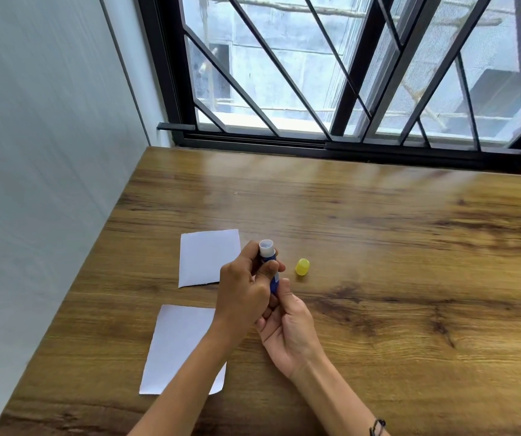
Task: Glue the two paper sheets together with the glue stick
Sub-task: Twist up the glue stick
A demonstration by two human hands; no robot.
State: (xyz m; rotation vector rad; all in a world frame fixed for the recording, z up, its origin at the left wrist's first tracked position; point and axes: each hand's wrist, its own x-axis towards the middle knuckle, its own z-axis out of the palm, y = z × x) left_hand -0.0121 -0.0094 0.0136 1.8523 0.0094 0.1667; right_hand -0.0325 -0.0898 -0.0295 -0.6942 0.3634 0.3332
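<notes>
Wooden table (378,247) by window, both hands (262,297) gripping uncapped blue glue stick (268,262), label unreadable.

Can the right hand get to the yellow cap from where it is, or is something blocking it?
Probably yes. The yellow cap lies alone on the table, just beyond the right hand, nothing between them. But that hand has its grip on the glue stick, shared with the left hand, so it must let go first.
</notes>
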